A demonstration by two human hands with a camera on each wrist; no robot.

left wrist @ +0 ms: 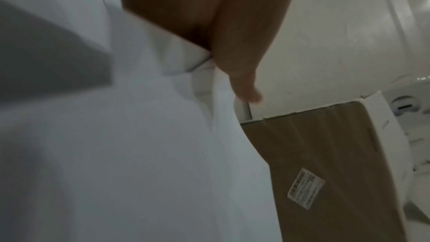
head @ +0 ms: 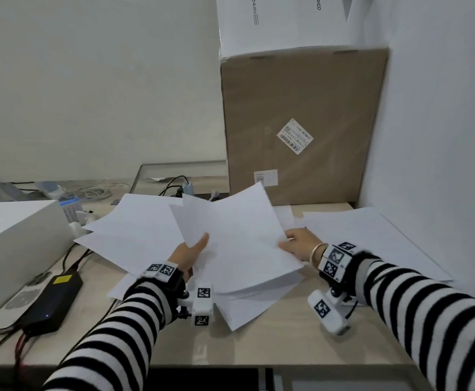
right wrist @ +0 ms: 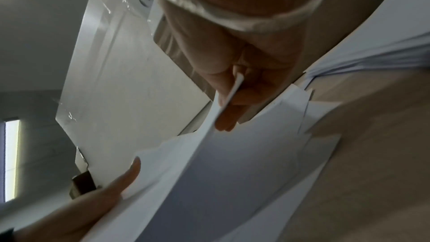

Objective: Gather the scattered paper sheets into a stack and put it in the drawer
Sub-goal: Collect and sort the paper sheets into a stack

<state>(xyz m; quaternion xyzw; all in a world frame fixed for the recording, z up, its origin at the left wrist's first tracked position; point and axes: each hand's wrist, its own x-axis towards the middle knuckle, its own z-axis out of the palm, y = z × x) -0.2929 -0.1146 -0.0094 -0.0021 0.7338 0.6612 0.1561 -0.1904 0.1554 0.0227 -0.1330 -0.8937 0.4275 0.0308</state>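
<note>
A loose bundle of white paper sheets (head: 239, 244) is lifted above the desk between both hands. My left hand (head: 192, 251) grips its left edge, thumb on top. My right hand (head: 295, 244) pinches the right edge; in the right wrist view the fingers (right wrist: 230, 98) clamp the sheets' edge (right wrist: 209, 154). In the left wrist view the thumb (left wrist: 242, 73) presses on the paper (left wrist: 139, 144). More sheets lie on the desk at the left (head: 129, 232), under the bundle (head: 247, 309) and at the right (head: 371, 235). No drawer is clearly visible.
A tall cardboard box (head: 301, 122) stands behind the papers with a white box (head: 281, 21) on top. A white box (head: 13, 238), a black power brick (head: 52, 300), a phone (head: 19, 300) and cables sit at the left. A wall (head: 442, 108) bounds the right.
</note>
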